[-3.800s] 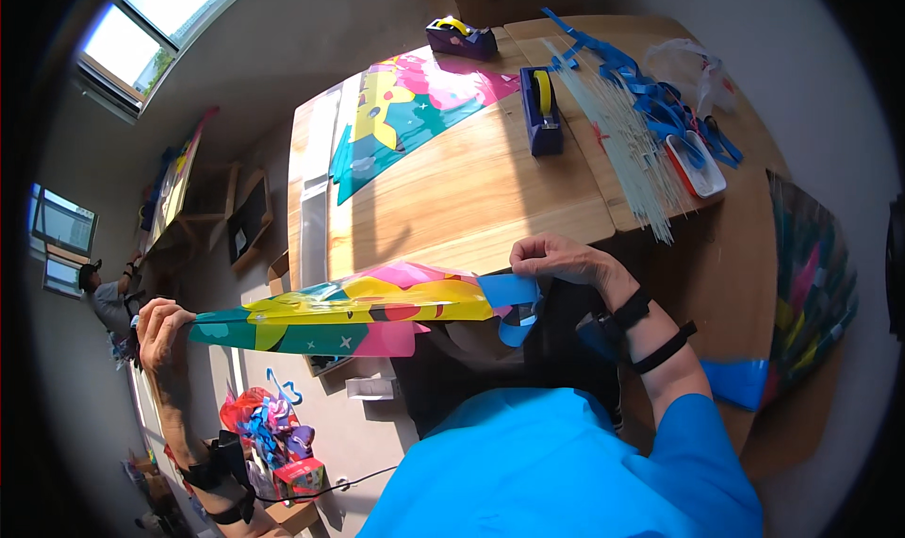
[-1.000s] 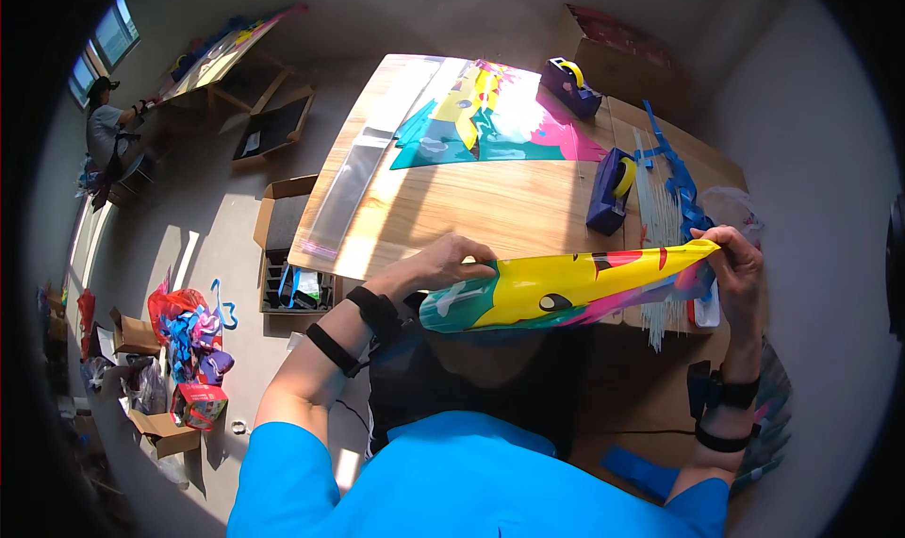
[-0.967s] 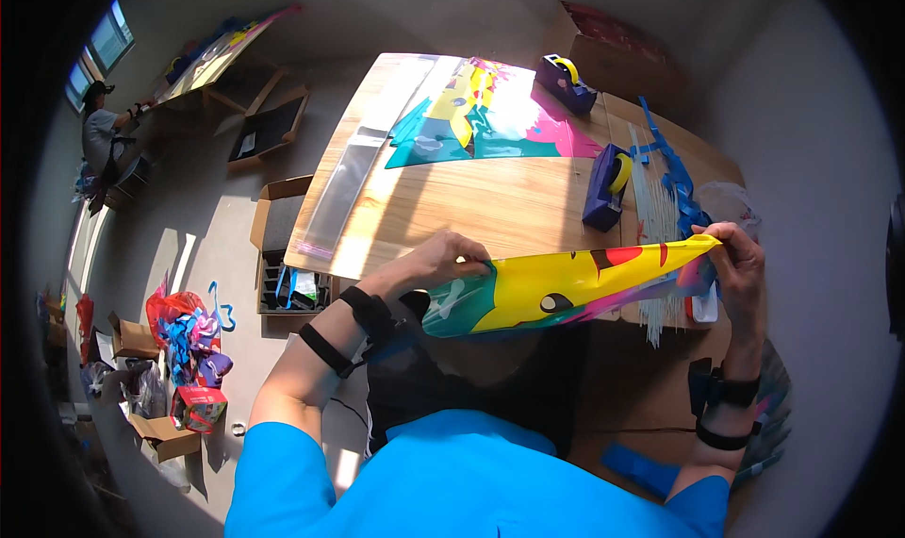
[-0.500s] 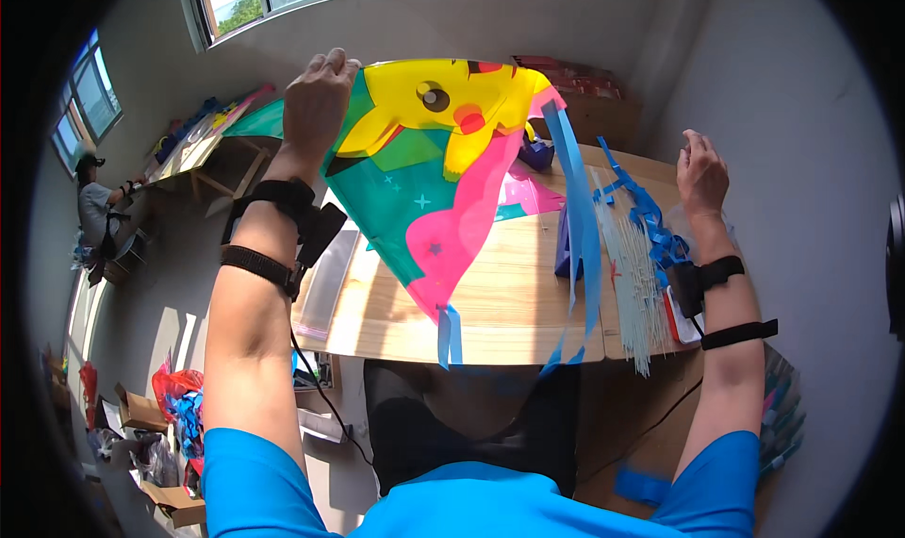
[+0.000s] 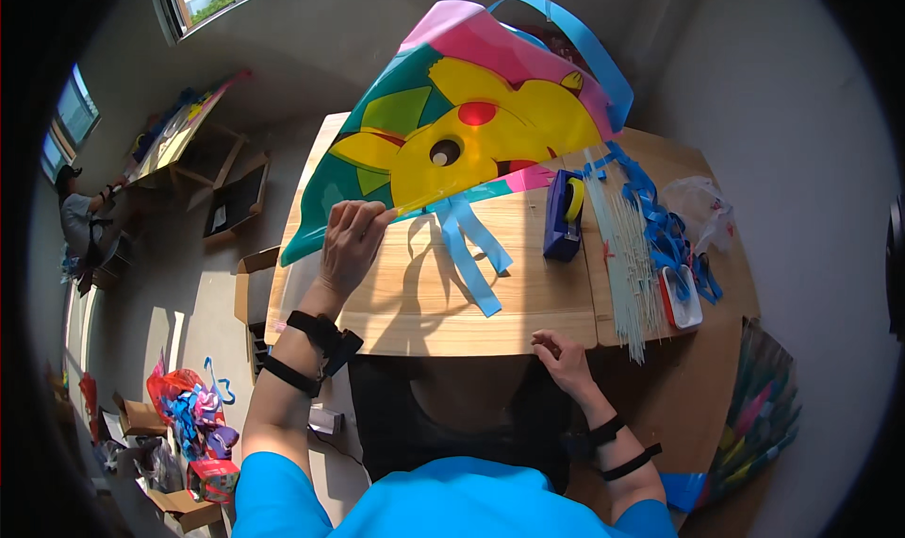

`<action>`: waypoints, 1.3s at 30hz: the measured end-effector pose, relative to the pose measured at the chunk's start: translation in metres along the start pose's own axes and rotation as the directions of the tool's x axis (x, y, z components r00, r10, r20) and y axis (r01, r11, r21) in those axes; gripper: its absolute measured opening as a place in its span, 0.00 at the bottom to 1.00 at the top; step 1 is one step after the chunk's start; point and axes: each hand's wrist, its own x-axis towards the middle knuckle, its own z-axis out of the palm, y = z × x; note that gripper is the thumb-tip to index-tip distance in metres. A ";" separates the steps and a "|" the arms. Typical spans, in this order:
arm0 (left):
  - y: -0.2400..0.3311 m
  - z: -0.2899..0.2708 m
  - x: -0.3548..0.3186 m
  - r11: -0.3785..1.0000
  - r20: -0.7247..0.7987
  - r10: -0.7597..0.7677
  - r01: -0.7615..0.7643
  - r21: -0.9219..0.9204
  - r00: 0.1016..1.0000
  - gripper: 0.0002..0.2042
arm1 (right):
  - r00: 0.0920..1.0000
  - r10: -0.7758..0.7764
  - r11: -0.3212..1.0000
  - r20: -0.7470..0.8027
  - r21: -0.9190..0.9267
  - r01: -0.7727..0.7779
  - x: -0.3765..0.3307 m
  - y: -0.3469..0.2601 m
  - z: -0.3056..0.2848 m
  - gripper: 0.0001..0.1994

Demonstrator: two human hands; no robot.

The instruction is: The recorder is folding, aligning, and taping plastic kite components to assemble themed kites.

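Note:
My left hand is closed on the near edge of a kite, a thin sheet in green, pink and yellow with a cartoon animal face. The sheet tilts up over the table, its pink part at the far side. A long blue ribbon curves off its far right side. Two shorter light-blue ribbon tails hang below its near edge onto the wood. By the table's front edge, apart from the kite, my right hand has loosely bent fingers and nothing visible in them.
On the wooden table stand a blue tape dispenser, a bundle of thin pale sticks, tangled blue ribbon and a small white tray. Cartons and bags lie on the left floor. A person works at another table.
The kite has turned, its pink part swinging to the far side. My left hand came down nearer with its edge. My right hand moved from far right to the table's front edge.

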 end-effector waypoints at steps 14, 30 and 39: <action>0.034 0.017 -0.205 0.991 0.551 -0.007 0.079 -0.107 0.834 0.11 | 0.955 0.269 -0.180 0.121 0.981 -0.074 0.091 0.056 0.143 0.25; 0.032 0.045 -0.216 0.991 0.620 -0.125 0.133 0.033 0.775 0.10 | 0.931 0.224 -0.076 -0.287 0.947 0.311 0.055 0.071 -0.017 0.27; 0.026 0.036 -0.202 0.950 0.511 -0.257 0.311 -0.021 0.820 0.09 | 0.890 0.436 0.016 0.132 0.988 -0.155 0.001 0.067 0.080 0.36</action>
